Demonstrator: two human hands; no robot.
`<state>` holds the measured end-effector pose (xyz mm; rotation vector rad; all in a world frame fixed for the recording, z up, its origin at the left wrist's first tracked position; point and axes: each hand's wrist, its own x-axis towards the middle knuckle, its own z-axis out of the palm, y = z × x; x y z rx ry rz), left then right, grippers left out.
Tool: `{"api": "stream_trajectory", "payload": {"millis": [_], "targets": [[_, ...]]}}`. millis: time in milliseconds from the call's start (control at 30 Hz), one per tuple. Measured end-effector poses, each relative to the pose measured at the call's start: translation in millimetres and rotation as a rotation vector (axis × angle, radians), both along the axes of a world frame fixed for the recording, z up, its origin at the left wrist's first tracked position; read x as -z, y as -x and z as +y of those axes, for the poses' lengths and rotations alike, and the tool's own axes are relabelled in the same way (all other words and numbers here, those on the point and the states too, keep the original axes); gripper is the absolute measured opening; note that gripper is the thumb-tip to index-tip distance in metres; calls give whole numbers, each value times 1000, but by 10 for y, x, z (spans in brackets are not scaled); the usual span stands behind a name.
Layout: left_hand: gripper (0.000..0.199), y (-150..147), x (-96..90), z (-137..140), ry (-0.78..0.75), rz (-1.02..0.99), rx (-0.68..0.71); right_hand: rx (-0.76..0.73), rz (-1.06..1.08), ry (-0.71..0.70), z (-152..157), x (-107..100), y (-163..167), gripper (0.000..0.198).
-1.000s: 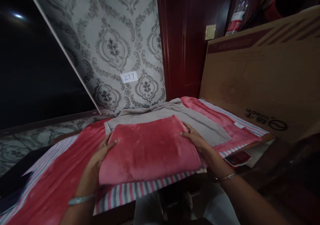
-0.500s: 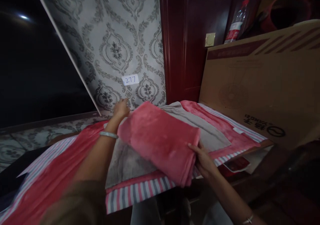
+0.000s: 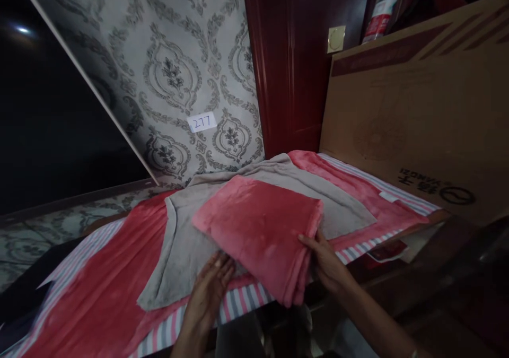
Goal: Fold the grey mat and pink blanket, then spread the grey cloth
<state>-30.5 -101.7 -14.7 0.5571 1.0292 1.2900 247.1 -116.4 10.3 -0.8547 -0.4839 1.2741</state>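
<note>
A folded pink-red plush blanket (image 3: 258,225) rests on a grey plush cloth (image 3: 186,257), its several layers showing at the right end. My right hand (image 3: 326,260) grips that right end, thumb on top and the other fingers mostly hidden beneath. My left hand (image 3: 210,284) is palm up by the blanket's lower left edge, fingers stretched out and holding nothing. Whether its fingertips touch the blanket I cannot tell. Under the grey cloth lies a red plush cover (image 3: 107,278), over a striped sheet (image 3: 246,298).
A large cardboard box (image 3: 413,108) stands at the right with a plastic bottle (image 3: 379,18) on it. To the left is a dark screen (image 3: 59,108). Behind are a patterned wall (image 3: 186,40) with a paper label (image 3: 202,121) and a dark red door panel (image 3: 306,71).
My left hand has come from the far left corner of the folded blanket to its near edge. That corner now lies flat on the grey cloth. My right hand keeps its grip.
</note>
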Motion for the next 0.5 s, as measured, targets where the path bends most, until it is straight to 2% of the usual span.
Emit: {"api": "stream_trajectory", "payload": {"millis": [67,100,200,300,400,500], "targets": [[26,-133,-74,-40,44,-98,120,-10,41,0,-25,-70,41,87],[22,-199,-126,-22,53,-128,135,-16,53,3,-59,-94,69,86],[22,-357,-269,99,81,-166,50,-81,44,30,-256,-66,151,76],[32,-433,-307,187,133,-127,-24,-203,16,55,-500,132,93,65],[36,-438,-241,201,174,-69,-27,-227,-82,142,-647,370,-239,59],[38,-417,-160,199,202,-33,-57,-22,-314,177,-601,425,-713,48]]}}
